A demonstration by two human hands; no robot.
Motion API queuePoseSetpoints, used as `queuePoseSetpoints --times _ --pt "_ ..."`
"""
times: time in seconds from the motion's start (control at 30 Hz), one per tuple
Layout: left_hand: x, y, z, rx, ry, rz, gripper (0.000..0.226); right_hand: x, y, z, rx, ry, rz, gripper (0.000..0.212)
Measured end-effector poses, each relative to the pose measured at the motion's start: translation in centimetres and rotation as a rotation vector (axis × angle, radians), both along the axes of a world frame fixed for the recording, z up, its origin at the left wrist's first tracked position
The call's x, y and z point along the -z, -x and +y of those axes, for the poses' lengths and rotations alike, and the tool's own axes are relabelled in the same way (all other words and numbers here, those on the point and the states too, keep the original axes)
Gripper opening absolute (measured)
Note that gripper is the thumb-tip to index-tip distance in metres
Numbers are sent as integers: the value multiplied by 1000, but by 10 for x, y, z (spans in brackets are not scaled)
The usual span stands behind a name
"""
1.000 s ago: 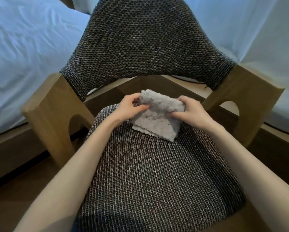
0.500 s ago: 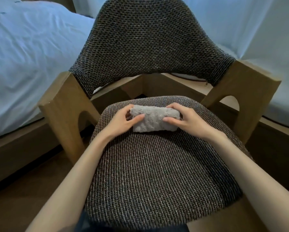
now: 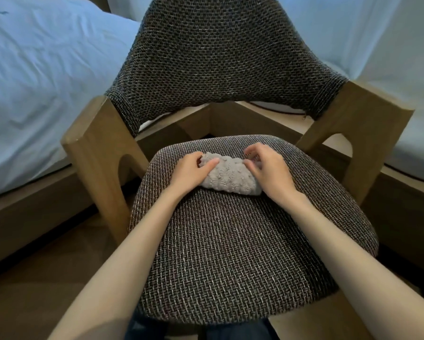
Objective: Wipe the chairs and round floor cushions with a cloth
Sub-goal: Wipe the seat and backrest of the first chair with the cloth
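Observation:
A chair with a dark woven seat [image 3: 230, 241], a woven backrest [image 3: 220, 52] and light wooden arms stands right in front of me. A folded grey fluffy cloth [image 3: 228, 176] lies on the rear part of the seat. My left hand [image 3: 190, 171] holds the cloth's left end, thumb over the top. My right hand [image 3: 270, 171] is at the right end with its fingers curled and lifted just above the cloth, the heel resting on it.
A bed with white sheets [image 3: 34, 82] lies close on the left, and another white-covered bed [image 3: 402, 57] on the right. Their wooden frames [image 3: 22, 217] run behind and beside the chair. The wooden floor [image 3: 46, 278] shows at lower left.
The cloth was folded over from a hanging flap into a compact bundle and laid on the seat. My right fingers have lifted off its right end. The view moved closer to the seat.

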State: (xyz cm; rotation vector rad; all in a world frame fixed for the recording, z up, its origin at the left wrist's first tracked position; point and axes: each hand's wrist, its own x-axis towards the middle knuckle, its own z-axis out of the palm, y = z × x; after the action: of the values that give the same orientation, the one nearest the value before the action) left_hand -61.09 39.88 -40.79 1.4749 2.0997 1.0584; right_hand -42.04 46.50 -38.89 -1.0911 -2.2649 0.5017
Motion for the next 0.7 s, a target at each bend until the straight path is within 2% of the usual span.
queuePoseSetpoints --times 0.07,0.13,0.2,0.27,0.37,0.53,0.7 --pt "4 -2 4 -55 0 29 38 -2 6 -4 -34 -180 -2 20" --pt "6 -2 4 -94 -20 38 33 -2 10 -9 -179 -303 -103 23" --pt "8 1 1 -107 -57 -15 27 6 12 -11 -278 -241 -325 44" --pt "9 9 -3 -95 -83 -44 25 15 11 -6 -280 -168 -491 59" --pt "9 24 -14 -85 -91 75 22 25 11 4 -266 -234 -573 68" --pt "9 42 -30 -210 -78 198 25 25 21 15 -308 -261 -541 68" --pt "6 39 -31 -270 -31 225 26 28 25 16 -325 -286 -345 49"
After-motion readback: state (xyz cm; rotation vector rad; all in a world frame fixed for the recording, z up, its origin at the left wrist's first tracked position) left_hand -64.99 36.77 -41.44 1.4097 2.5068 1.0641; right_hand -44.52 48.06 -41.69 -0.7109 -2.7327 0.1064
